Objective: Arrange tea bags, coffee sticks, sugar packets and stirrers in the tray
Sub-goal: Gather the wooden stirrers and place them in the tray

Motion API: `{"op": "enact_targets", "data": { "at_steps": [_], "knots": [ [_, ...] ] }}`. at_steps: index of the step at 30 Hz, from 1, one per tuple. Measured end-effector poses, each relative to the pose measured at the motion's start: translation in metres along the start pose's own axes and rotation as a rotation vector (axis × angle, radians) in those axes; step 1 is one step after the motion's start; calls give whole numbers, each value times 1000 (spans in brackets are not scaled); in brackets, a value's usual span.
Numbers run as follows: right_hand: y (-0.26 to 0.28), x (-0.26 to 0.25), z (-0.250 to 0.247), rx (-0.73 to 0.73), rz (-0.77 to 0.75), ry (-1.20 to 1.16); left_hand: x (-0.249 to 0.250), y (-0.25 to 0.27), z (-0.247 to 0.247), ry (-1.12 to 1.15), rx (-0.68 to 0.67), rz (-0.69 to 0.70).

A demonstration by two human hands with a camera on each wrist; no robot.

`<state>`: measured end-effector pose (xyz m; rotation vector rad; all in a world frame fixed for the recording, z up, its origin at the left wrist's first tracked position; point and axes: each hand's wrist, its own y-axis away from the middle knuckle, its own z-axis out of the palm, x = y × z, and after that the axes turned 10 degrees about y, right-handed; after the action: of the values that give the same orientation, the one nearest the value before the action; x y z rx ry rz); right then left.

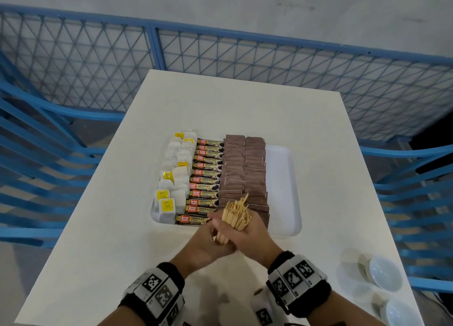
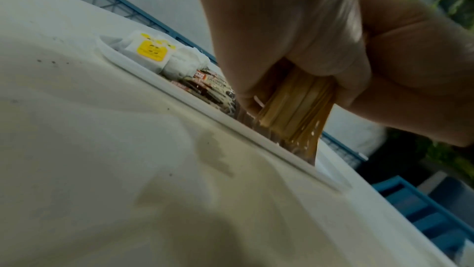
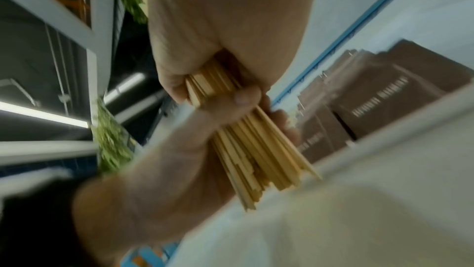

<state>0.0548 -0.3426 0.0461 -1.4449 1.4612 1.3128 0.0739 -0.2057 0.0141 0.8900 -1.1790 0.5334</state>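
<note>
Step in hand was the stirrers, the last of the four item types. The tray point(image 1: 282, 154) on the white table point(image 1: 245, 100) already held tea bags point(image 1: 171, 178) in its left columns, coffee sticks point(image 1: 206, 178) next to them, and brown sugar packets point(image 1: 245, 171) in two columns right of centre; a bare strip remained along the tray's right side. A bundle of wooden stirrers point(image 1: 236, 211) stood roughly upright above the tray's near edge, over the nearest sugar packets. The right hand point(image 1: 250, 230) was curled tightly round the upper part of the bundle; the left hand point(image 1: 208, 242) wrapped its lower part, fingers closed on the sticks. The lower ends looked uneven and staggered in the wrist views. Judgement: the next move called for squaring the ends, then turning the bundle flat and laying it in the bare right strip, parallel to the columns, without disturbing the sugar packets.
</note>
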Motion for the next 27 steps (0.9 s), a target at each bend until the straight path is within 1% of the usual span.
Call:
{"op": "enact_targets", "data": {
  "at_steps": [4, 6, 9, 10, 12, 15, 19, 21, 23, 24, 25, 26, 27],
  "knots": [
    [-7, -37, -17, 134, -94, -126, 20, 3, -14, 332, -128, -79],
    [-12, -50, -23, 179, -126, -188, 31, 1, -19, 558, -89, -174],
    [-18, -60, -20, 210, -175, -239, 46, -8, -19, 780, 28, -306],
    [-19, -62, -17, 218, -171, -251, 50, -10, -18, 829, 53, -314],
    [-19, -60, -8, 231, -162, -241, 59, -13, -12, 924, 92, -287],
    [-20, -54, 3, 207, -172, -141, 58, -15, -6, 894, 106, -262],
    [-22, -41, 7, 180, -145, -136, 51, -12, -5, 818, 126, -306],
    [-22, -32, 7, 158, -133, -122, 52, -10, -8, 683, 147, -327],
    [-19, -23, 9, 133, -110, -83, 57, -9, -10, 469, 205, -296],
    [-16, -17, 10, 108, -97, -62, 61, -9, -11, 385, 261, -264],
    [-13, -9, 12, 90, -103, -48, 65, -9, -13, 316, 319, -203],
    [-10, -4, 15, 75, -98, -5, 69, -7, -15, 256, 364, -90],
    [-6, 1, 19, 66, -108, 23, 73, -4, -15, 191, 379, 49]
  ]
}}
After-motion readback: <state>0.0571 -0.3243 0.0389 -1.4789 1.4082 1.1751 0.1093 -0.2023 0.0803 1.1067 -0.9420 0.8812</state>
